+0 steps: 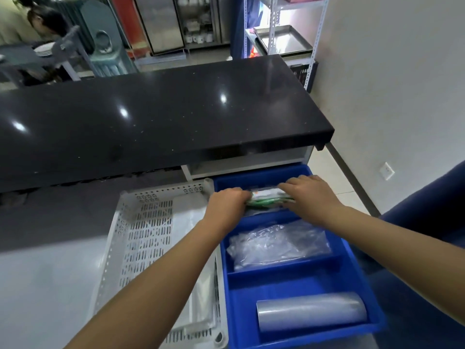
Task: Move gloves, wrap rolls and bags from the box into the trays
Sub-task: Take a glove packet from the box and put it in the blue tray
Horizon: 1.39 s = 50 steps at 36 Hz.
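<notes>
Both grips pinch one green-and-white packet (270,197), left hand (226,205) at its left end, right hand (308,195) at its right, over the far compartment of the blue tray (362,278). Middle compartment holds clear bags (279,243); nearest, a wrap roll (310,314). A white perforated box (141,235) touches the tray's left side.

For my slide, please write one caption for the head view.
Both hands, left hand and right hand, set a green packet into the blue tray's far compartment.
</notes>
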{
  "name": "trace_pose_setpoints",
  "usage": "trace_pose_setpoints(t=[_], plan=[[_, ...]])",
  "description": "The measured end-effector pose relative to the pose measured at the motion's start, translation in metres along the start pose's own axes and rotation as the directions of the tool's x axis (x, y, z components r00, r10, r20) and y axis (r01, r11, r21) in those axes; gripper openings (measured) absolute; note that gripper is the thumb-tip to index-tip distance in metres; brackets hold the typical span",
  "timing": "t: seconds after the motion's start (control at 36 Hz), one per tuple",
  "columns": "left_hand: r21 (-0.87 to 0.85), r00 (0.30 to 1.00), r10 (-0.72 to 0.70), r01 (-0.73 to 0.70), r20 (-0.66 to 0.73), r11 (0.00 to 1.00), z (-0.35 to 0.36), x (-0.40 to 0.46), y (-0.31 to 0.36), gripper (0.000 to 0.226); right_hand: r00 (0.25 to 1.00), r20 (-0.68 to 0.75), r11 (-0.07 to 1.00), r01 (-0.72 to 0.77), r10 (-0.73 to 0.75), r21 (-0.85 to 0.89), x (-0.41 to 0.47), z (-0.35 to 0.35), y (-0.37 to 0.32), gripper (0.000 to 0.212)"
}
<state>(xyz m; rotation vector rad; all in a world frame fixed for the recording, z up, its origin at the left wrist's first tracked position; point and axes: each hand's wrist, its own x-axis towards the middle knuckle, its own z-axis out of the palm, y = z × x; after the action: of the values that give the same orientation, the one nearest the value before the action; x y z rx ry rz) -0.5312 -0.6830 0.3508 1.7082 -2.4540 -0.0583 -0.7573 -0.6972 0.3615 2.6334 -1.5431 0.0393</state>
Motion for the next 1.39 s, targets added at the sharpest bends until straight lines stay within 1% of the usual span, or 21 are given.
trace_pose_setpoints(t=[0.06, 0.11, 0.14, 0.19, 0.28, 0.36, 0.42, 0.47, 0.5, 0.56, 0.61, 0.67, 0.75, 0.78, 0.83, 0.92, 0.94, 1.0, 1.06, 1.17, 1.39], plan=[[-0.043, 1.0, 0.007, -0.007, -0.001, 0.999, 0.001, -0.003, -0.008, 0.023, 0.998, -0.046, 1.0, -0.031, 0.031, -0.002, -0.01, 0.005, 0.015, 0.037], [-0.069, 1.0, 0.011, -0.011, -0.005, 0.998, 0.001, -0.007, -0.014, 0.026, 0.996, -0.067, 0.998, -0.056, 0.055, -0.01, -0.019, 0.013, 0.03, 0.022], [-0.085, 1.0, 0.009, -0.009, -0.006, 0.996, 0.001, -0.007, -0.016, 0.027, 0.996, -0.06, 0.998, -0.066, 0.065, -0.013, -0.022, 0.016, 0.036, 0.016], [-0.132, 1.0, -0.009, 0.01, 0.006, 0.991, 0.0, -0.007, -0.017, 0.029, 0.994, -0.025, 0.995, -0.105, 0.104, 0.0, -0.026, 0.019, 0.042, 0.012], [-0.23, 0.996, -0.064, 0.077, 0.061, 0.97, -0.003, -0.002, -0.015, 0.027, 0.981, 0.045, 0.968, -0.194, 0.189, 0.161, -0.022, 0.017, 0.046, 0.02], [-0.302, 0.985, -0.091, 0.133, 0.146, 0.944, -0.012, 0.004, -0.016, 0.026, 0.96, 0.124, 0.895, -0.277, 0.249, 0.35, -0.014, 0.002, 0.049, 0.019], [-0.33, 0.967, -0.09, 0.169, 0.24, 0.929, -0.022, 0.009, -0.018, 0.025, 0.952, 0.172, 0.861, -0.304, 0.254, 0.408, -0.008, -0.011, 0.054, 0.018], [-0.39, 0.957, -0.113, 0.215, 0.267, 0.896, -0.032, 0.014, -0.02, 0.022, 0.941, 0.187, 0.816, -0.338, 0.282, 0.469, -0.001, -0.021, 0.06, 0.013], [-0.426, 0.959, -0.155, 0.246, 0.237, 0.871, -0.036, 0.017, -0.02, 0.02, 0.934, 0.165, 0.792, -0.357, 0.317, 0.496, 0.003, -0.025, 0.061, 0.011], [-0.436, 0.955, -0.275, 0.294, 0.108, 0.851, -0.038, 0.024, -0.02, 0.022, 0.906, 0.071, 0.758, -0.39, 0.417, 0.523, 0.011, -0.024, 0.062, 0.012], [-0.39, 0.934, -0.357, 0.326, -0.008, 0.861, -0.035, 0.028, -0.017, 0.03, 0.87, -0.027, 0.766, -0.419, 0.492, 0.488, 0.016, -0.015, 0.057, 0.022], [-0.348, 0.934, -0.353, 0.311, -0.062, 0.884, -0.027, 0.026, -0.013, 0.042, 0.847, -0.068, 0.779, -0.451, 0.528, 0.435, 0.018, -0.004, 0.046, 0.039], [-0.297, 0.96, -0.256, 0.213, -0.112, 0.931, -0.008, 0.014, -0.005, 0.054, 0.808, -0.078, 0.722, -0.473, 0.584, 0.506, 0.015, 0.008, 0.027, 0.054], [-0.272, 0.968, -0.22, 0.181, -0.121, 0.945, -0.003, 0.008, -0.003, 0.055, 0.808, -0.092, 0.714, -0.453, 0.581, 0.535, 0.013, 0.012, 0.023, 0.055], [-0.173, 0.977, -0.175, 0.152, -0.126, 0.973, 0.005, -0.003, -0.001, 0.054, 0.836, -0.133, 0.739, -0.383, 0.533, 0.555, 0.006, 0.02, 0.016, 0.05], [-0.004, 0.989, -0.135, 0.135, -0.061, 0.991, 0.01, -0.013, 0.002, 0.056, 0.92, -0.153, 0.845, -0.253, 0.361, 0.472, -0.003, 0.035, 0.01, 0.046], [0.033, 0.992, -0.127, 0.128, -0.019, 0.991, 0.012, -0.014, 0.004, 0.058, 0.944, -0.111, 0.875, -0.239, 0.312, 0.421, -0.005, 0.038, 0.009, 0.049], [0.072, 0.989, -0.122, 0.116, 0.084, 0.991, 0.016, -0.013, 0.007, 0.063, 0.956, 0.045, 0.892, -0.286, 0.289, 0.351, -0.007, 0.043, 0.006, 0.054], [0.072, 0.976, -0.135, 0.124, 0.173, 0.99, 0.02, -0.011, 0.01, 0.066, 0.949, 0.122, 0.892, -0.313, 0.289, 0.324, -0.006, 0.046, 0.005, 0.056], [0.025, 0.945, -0.191, 0.192, 0.264, 0.981, 0.023, -0.004, 0.013, 0.071, 0.948, 0.135, 0.898, -0.316, 0.287, 0.306, -0.002, 0.05, 0.003, 0.058], [-0.055, 0.952, -0.198, 0.216, 0.235, 0.975, 0.011, -0.01, 0.012, 0.071, 0.945, 0.169, 0.889, -0.321, 0.279, 0.327, -0.006, 0.042, 0.004, 0.063]])
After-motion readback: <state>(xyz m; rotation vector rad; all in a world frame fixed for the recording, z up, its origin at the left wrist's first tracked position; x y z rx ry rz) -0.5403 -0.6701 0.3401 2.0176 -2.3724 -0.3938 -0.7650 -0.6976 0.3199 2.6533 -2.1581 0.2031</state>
